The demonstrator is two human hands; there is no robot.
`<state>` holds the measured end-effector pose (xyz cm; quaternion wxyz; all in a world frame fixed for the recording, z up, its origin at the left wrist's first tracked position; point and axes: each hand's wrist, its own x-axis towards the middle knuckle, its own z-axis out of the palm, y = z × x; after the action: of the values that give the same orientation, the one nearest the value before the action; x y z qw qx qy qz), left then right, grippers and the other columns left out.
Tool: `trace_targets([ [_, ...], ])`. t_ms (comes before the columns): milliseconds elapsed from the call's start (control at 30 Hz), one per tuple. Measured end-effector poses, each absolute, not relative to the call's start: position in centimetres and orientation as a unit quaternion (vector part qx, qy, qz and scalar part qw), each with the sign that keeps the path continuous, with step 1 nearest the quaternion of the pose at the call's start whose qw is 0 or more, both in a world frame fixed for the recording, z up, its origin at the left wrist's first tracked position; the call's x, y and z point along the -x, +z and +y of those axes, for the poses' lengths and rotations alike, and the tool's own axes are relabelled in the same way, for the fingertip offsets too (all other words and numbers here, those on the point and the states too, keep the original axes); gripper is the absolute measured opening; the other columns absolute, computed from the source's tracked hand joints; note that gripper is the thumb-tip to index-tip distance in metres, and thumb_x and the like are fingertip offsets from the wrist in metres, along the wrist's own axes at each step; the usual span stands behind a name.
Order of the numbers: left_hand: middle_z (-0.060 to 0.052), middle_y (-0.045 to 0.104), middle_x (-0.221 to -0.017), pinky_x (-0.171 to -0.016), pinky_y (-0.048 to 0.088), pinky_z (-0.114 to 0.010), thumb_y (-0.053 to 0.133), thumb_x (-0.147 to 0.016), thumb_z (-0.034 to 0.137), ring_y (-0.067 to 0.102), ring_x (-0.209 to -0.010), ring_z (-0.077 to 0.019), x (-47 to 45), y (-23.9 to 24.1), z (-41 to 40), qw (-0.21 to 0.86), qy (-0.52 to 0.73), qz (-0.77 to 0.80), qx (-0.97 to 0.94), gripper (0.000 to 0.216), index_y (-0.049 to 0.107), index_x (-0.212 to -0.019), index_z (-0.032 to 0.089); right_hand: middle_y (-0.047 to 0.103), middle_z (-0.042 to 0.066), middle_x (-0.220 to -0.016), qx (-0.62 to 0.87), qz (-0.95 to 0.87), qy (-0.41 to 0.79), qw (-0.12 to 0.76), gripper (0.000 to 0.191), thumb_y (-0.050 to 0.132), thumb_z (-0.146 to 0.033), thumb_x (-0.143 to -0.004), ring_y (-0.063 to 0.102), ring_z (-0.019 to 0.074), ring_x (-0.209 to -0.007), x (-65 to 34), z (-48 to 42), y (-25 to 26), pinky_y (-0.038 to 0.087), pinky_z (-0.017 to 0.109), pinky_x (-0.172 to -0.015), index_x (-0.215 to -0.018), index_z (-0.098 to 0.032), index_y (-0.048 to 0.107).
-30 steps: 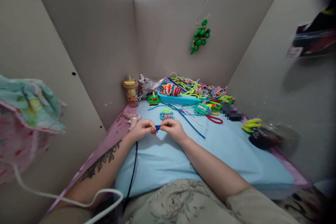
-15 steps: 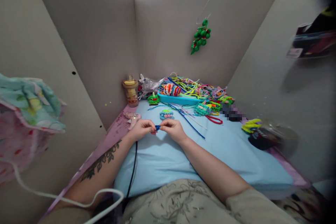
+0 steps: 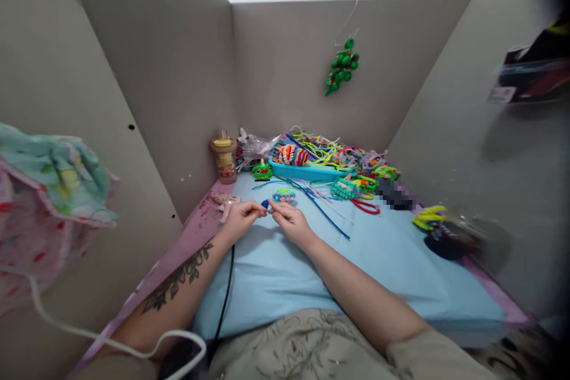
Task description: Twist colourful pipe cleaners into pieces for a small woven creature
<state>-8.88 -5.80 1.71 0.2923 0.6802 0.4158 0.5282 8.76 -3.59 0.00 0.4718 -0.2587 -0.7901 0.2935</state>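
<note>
A small dark-blue piece [image 3: 265,204], seemingly coiled pipe cleaner, is pinched between the fingertips of both hands above the blue table cover. My left hand [image 3: 241,218] is closed on its left side. My right hand [image 3: 291,222] grips it from the right, with thumb and forefinger together. Just behind the hands lies a teal pipe-cleaner figure [image 3: 284,195] with a lime top. By my left hand rests a pink glue gun [image 3: 229,205], partly covered by it. Loose blue pipe cleaners [image 3: 327,214] lie farther right.
A blue tray [image 3: 307,173] heaped with colourful pipe cleaners stands at the back. Left of it are a green figure [image 3: 262,171] and a lidded cup [image 3: 224,160]. A black cable [image 3: 228,291] and a white cable [image 3: 89,332] run near my left arm. Grey panels [image 3: 294,65] enclose the table.
The blue piece has turned from lying level to standing more upright between the fingertips. My right fingers have shifted around it. The whole view has moved slightly.
</note>
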Motion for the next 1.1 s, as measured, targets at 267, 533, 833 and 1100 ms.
trace_targets([
  [267,-0.005,0.069,-0.072,-0.061,0.051,-0.024,0.057,-0.076,0.022,0.064,-0.066,-0.014,9.4,2.1,-6.0,0.227,0.557,0.435,-0.67,0.013,0.067,-0.079,0.015,0.061,0.011,-0.09,0.426,-0.877,0.059,0.214,0.026,0.049,-0.03,-0.083,0.05,0.0229,-0.093,-8.9,-4.2,0.1,0.039,0.034,-0.082,-0.09,-0.017,0.07],
  [533,-0.005,0.069,-0.074,-0.064,0.051,-0.025,0.059,-0.075,0.026,0.064,-0.068,-0.0146,9.3,1.6,-5.7,0.27,0.569,0.452,-0.631,0.014,0.065,-0.079,0.014,0.062,0.01,-0.08,0.297,-0.922,0.163,0.189,0.029,0.055,-0.036,-0.079,0.054,0.0194,-0.081,-8.8,-4.5,1.4,0.039,0.03,-0.075,-0.066,-0.015,0.07],
  [833,-0.006,0.069,-0.076,-0.065,0.052,-0.027,0.06,-0.074,0.033,0.065,-0.069,-0.0162,9.2,0.8,-5.3,0.33,0.554,0.44,-0.625,0.021,0.063,-0.083,0.014,0.05,-0.003,-0.054,0.294,-0.49,0.714,0.404,0.03,0.071,-0.041,-0.06,0.04,0.0061,-0.045,-10.5,-2.4,0.7,0.029,0.02,-0.045,-0.071,-0.014,0.063],
  [1100,-0.004,0.066,-0.072,-0.063,0.051,-0.026,0.062,-0.072,0.031,0.064,-0.067,-0.0153,8.2,1.5,-6.2,0.36,0.53,0.423,-0.641,0.017,0.059,-0.077,0.014,0.043,-0.008,-0.041,0.308,-0.618,0.575,0.438,0.033,0.07,-0.036,-0.064,0.031,0.0055,-0.038,-10.2,-3.3,0.2,0.022,0.019,-0.041,-0.058,-0.018,0.043],
])
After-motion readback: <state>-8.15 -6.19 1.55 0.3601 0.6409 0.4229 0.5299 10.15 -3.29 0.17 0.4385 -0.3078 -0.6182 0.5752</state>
